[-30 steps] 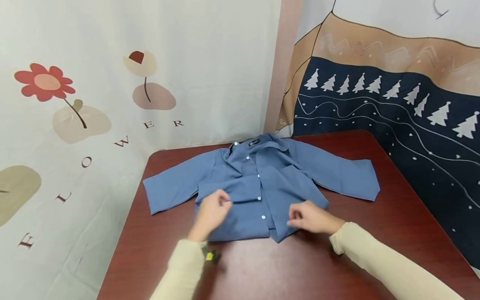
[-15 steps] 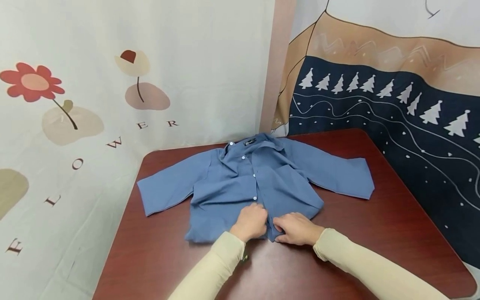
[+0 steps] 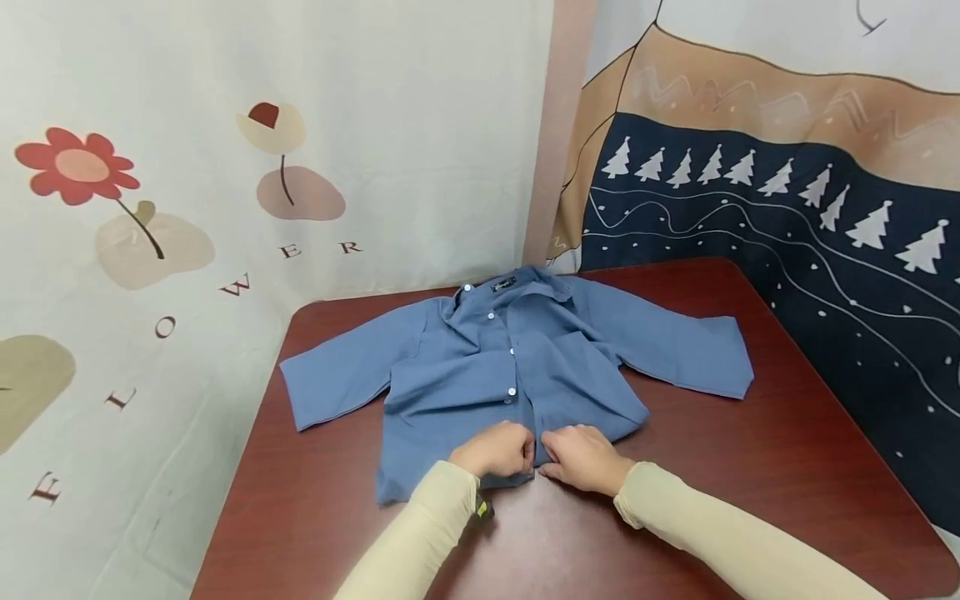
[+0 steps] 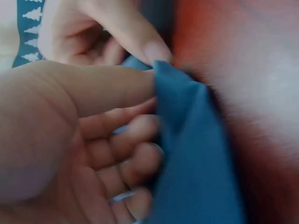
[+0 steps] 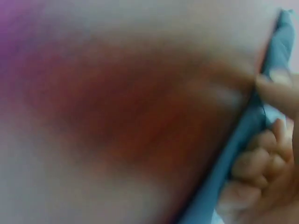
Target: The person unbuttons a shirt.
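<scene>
A blue button-up shirt [image 3: 450,379] lies front up, collar toward the far edge and sleeves spread to both sides. My left hand [image 3: 498,448] grips the hem of its left front panel beside the opening; in the left wrist view the thumb and curled fingers [image 4: 145,158] pinch the folded cloth [image 4: 191,140]. Close beside it, my right hand [image 3: 585,458] pinches the hem of the right front panel. In the right wrist view its thumb and curled fingers [image 5: 254,158] hold the cloth edge [image 5: 233,149]. White buttons [image 3: 512,392] run down the front.
The shirt rests on a reddish-brown table [image 3: 750,483] with rounded corners. Behind it hangs a pale curtain [image 3: 420,125] printed with flowers, and at the right a dark cloth [image 3: 697,217] with white trees.
Both hands came together at the hem near the front opening and took hold of it. The left hand moved right from over the left panel. The shirt's lower left corner has shifted toward me.
</scene>
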The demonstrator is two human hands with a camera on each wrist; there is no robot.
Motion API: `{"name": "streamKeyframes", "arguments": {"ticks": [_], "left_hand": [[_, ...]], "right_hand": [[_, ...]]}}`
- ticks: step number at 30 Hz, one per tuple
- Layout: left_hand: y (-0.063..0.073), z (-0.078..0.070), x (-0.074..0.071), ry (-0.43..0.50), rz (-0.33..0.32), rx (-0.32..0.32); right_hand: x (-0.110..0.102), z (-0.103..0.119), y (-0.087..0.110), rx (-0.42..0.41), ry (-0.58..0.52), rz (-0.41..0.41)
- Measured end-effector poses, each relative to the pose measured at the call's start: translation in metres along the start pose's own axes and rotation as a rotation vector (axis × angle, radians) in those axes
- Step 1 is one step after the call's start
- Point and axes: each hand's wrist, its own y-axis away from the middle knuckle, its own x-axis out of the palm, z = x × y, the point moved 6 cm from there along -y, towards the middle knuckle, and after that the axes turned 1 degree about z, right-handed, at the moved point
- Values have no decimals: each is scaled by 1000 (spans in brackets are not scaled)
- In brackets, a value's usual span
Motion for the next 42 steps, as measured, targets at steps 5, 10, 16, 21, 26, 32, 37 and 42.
{"name": "streamKeyframes", "arguments": {"ticks": [5,10,16,21,26,32,37,42], "left_hand": [[2,3,6,78,35,21],[5,1,8,70,100,48],[7,3,14,163,140,63],[16,18,-6,200,-181,50],[38,39,-20,-62,-426,-40],[51,47,-15,-200,-364,-44],[53,46,-10,-224,-272,-10],[54,42,-9,-64,-158,16]], "right_hand": [[-23,-9,-2,-33,-52,-143],[-32,-18,-9,-20,67,-198],[1,-23,-1,48,128,146],[9,-17,6,90,118,226],[-7,-12,4,17,95,171],[-18,-28,2,-18,172,146],[-11,-28,12,1,193,271],[-17,-17,16,-32,222,302]]}}
